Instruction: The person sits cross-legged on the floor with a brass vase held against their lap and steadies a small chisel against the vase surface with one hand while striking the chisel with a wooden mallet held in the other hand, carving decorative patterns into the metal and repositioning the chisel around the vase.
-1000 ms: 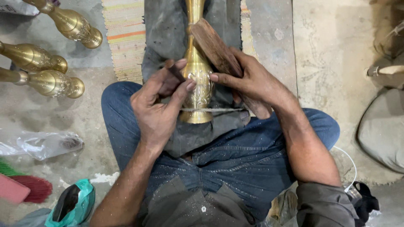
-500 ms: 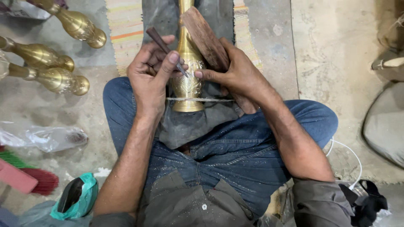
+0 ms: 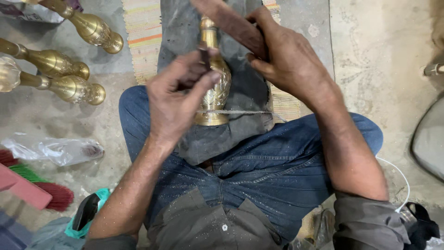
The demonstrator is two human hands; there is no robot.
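At the centre of the frame, the left hand (image 3: 178, 99) is pinching a thin dark metal punch (image 3: 204, 54) between thumb and fingertips, its tip meeting the shoulder of an engraved brass vase with a slender neck (image 3: 213, 85). The vase is lying on its side along a dark grey cloth pad (image 3: 249, 92) draped over the person's lap, neck toward the top of the frame and flared foot toward the body. Just right of it, the right hand (image 3: 289, 65) is closing its fingers around a worn brown wooden mallet block (image 3: 229, 23), which is reaching up and left above the vase neck. A thin grey cord (image 3: 245, 112) is crossing the vase near its foot and is running over the pad.

Judgement: the chasing of the brass surface appears to be in hand, with the punch seated and the block raised over it. The next move is calling for a steady punch angle and a measured blow, since the rounded body could roll under the cord.

Further out, three similar brass vases (image 3: 69, 88) are lying on the concrete floor (image 3: 111, 125) at the upper left. A crumpled clear plastic bag (image 3: 55, 150) is resting at the left edge, and a red-bristled brush (image 3: 51, 194) is lying below it. A striped woven mat (image 3: 141, 32) is showing beside the pad at the top.
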